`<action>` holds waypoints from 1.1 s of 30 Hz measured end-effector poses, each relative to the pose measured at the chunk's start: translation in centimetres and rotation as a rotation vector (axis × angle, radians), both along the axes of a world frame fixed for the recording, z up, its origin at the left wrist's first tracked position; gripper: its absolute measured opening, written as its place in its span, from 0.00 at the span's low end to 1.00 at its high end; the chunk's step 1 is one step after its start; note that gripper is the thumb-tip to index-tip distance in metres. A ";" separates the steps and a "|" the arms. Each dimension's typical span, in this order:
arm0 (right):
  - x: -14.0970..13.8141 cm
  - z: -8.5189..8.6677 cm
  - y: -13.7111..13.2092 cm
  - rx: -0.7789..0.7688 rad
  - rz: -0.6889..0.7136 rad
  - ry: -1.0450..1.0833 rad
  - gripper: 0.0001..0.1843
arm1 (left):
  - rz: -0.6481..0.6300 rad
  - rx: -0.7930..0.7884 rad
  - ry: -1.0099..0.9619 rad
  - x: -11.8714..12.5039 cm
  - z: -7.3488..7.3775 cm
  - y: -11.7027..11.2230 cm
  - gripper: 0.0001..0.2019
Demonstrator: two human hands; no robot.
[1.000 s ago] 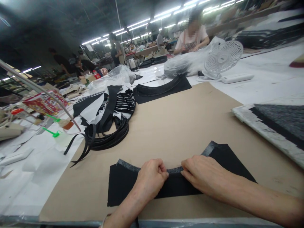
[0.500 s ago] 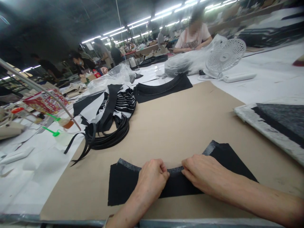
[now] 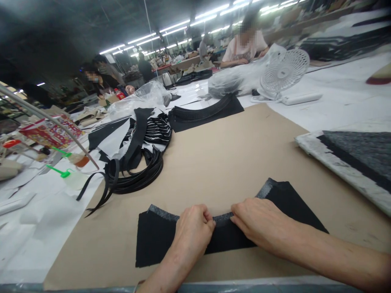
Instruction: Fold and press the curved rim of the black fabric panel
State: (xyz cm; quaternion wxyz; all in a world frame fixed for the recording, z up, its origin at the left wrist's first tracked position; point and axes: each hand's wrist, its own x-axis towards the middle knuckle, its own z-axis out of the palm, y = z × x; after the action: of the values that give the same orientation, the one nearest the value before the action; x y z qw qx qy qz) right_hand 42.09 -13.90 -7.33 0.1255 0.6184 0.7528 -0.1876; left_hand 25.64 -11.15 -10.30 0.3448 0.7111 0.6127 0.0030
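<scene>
Brown paper (image 3: 214, 158) covers the near part of a white tabletop (image 3: 342, 95); coiled black strips (image 3: 137, 185) lie at its left edge, and a white fan (image 3: 285, 73) stands past its far side. Tube lights (image 3: 203, 20) cross the dim room, with a co-worker in a light top (image 3: 241, 51) beyond the fan. On the paper, near the front, lies a black fabric piece (image 3: 233, 235); the left hand (image 3: 195, 228) and right hand (image 3: 259, 215), slightly apart, each pinch its curved grey edge. Against a second ago, both grip the same stretch, while the co-worker's hands have spread farther apart.
</scene>
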 end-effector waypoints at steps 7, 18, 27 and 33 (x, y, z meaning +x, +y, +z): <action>-0.2 0.4 0.1 -0.019 -0.010 -0.023 0.14 | -0.005 0.006 -0.010 -0.1 -0.3 0.0 0.04; -0.3 0.1 0.0 0.017 -0.008 -0.046 0.10 | -0.015 0.070 0.014 -0.4 -0.9 -0.5 0.03; 0.3 -0.6 -0.2 0.087 0.010 0.006 0.11 | -0.177 0.448 0.039 -0.5 -1.0 -2.2 0.06; 0.4 -0.9 -0.3 0.118 -0.033 0.124 0.10 | -0.637 0.920 -0.190 -0.6 -3.9 -3.0 0.18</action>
State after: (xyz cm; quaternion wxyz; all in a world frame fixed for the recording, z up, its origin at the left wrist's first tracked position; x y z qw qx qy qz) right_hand 42.51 -14.23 -8.23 0.0390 0.6243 0.7585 -0.1827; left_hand 25.05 -14.17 -14.15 0.0367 0.9344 0.2700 0.2295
